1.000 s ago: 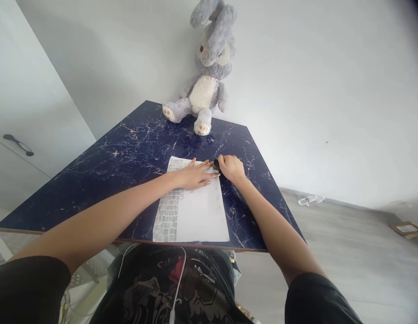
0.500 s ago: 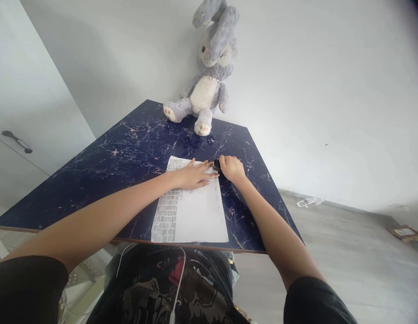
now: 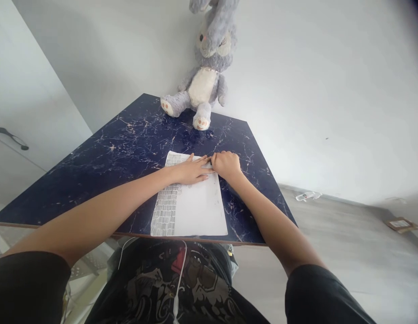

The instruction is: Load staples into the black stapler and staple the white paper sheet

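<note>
A sheet of paper (image 3: 200,211), with a patterned, hand-marked strip along its left side, lies near the front edge of the table. My left hand (image 3: 194,171) is pressed flat on its upper part, fingers spread and pointing right. My right hand (image 3: 226,164) is closed at the paper's upper right edge, beside my left fingertips. It grips what looks like a small black stapler (image 3: 211,163). Only a dark bit of it shows; the rest is hidden under my fingers.
A grey plush rabbit (image 3: 204,85) sits at the back of the dark blue marbled table (image 3: 104,166), against the wall. A cabinet door with a dark handle (image 3: 12,137) is at the left. Clear plastic (image 3: 308,196) and a flat brown piece (image 3: 401,224) lie on the floor at right.
My right hand has shifted slightly left and closed further over the black stapler, covering most of it. My left hand stays flat on the paper. The whole view has tilted slightly.
</note>
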### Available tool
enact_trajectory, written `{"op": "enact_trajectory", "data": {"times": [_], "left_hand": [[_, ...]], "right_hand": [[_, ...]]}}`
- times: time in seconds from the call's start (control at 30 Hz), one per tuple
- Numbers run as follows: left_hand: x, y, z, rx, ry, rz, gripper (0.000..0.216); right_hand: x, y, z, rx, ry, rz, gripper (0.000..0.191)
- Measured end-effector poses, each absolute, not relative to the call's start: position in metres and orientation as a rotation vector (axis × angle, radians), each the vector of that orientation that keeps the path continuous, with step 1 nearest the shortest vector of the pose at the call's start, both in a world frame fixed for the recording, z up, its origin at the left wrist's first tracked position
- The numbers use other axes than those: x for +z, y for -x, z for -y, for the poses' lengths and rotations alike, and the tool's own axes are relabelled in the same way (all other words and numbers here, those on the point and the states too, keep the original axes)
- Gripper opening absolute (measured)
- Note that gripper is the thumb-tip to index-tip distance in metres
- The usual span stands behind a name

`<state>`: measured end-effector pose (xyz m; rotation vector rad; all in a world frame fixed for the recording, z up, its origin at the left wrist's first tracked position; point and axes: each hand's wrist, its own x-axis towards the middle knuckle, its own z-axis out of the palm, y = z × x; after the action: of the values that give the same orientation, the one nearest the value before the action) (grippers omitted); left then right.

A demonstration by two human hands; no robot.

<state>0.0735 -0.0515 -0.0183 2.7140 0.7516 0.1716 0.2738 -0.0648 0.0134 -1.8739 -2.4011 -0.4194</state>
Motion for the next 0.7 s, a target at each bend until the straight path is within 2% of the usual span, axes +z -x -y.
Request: {"op": "enact_trajectory", "data": {"times": [0.2,0.3,0.4,0.5,0.57,0.7], "left_hand": [[-0.016,-0.071,0.054,0.177,-2.716,-0.755,0.055],[-0.013,-0.07,0.055,0.129,-2.722,-0.772,0.056],[-0.012,-0.068,0.055,0.117,-2.705,-0.779,0.056],[-0.012,-0.066,0.054,0.139,-2.691,-0.764,0.056],[-0.013,-0.063,0.053,0.172,-2.683,-0.767,0.06],[-0.012,-0.058,0.053,0.233,-2.679,-0.811,0.061]], "right_hand": [[0.015,-0.286,0.055,-0.205,1.987,2.192,0.058],[0.016,-0.297,0.048,-0.224,1.999,2.12,0.062],[0.018,-0.309,0.046,-0.195,2.006,2.116,0.065],[0.025,-0.324,0.05,-0.032,1.914,2.209,0.07],[0.03,-0.335,0.053,0.108,1.762,2.313,0.067],[0.035,-0.356,0.053,0.337,1.427,2.507,0.046]]}}
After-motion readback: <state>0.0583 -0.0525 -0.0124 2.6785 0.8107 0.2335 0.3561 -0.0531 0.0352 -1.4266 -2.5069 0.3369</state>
